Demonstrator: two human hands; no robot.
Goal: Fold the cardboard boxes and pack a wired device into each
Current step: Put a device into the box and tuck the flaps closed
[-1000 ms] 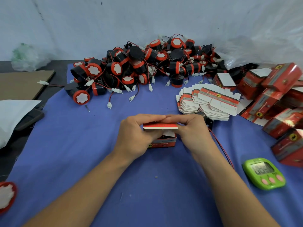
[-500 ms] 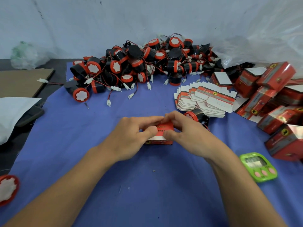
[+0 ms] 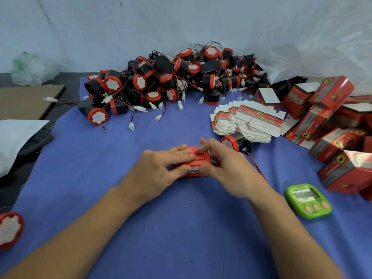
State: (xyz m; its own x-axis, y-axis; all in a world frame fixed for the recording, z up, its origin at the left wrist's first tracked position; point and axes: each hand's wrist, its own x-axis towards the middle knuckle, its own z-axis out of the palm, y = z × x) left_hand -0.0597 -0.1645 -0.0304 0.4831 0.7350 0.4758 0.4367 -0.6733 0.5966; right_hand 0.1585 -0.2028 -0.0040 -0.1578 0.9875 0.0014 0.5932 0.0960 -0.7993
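A pale wall stands behind my worktop, which is covered by a blue cloth point(image 3: 181, 238). Near the middle of the worktop, resting on the cloth, is the small red box point(image 3: 199, 159) I am working on, its top flap lying down. My left hand point(image 3: 159, 170) has its fingers laid nearly flat over the top of the box and its thumb against the near face, so the box is pinched between them. My right hand point(image 3: 227, 168) meets it from the other side: the forefinger presses on the top, the thumb sits on the near face, and the other fingers are lifted and spread.

Just beyond my right hand lies one wired device point(image 3: 234, 142), black with a red cap, its red wire running along the cloth toward the near right. Along the back edge is a heap of devices point(image 3: 161, 81), wires and white plugs tangled. To the right of the middle sits a fanned stack of flat boxes point(image 3: 247, 121), and past it, at the right edge, a jumble of folded boxes point(image 3: 330, 117). A clear plastic bag point(image 3: 322, 53) bulges behind them in the back right corner. A green timer point(image 3: 308, 200) lies near my right forearm. At the near left edge another red cap point(image 3: 10, 230) shows. Off the left side lie a brown cardboard sheet point(image 3: 26, 101) and something white point(image 3: 16, 137).
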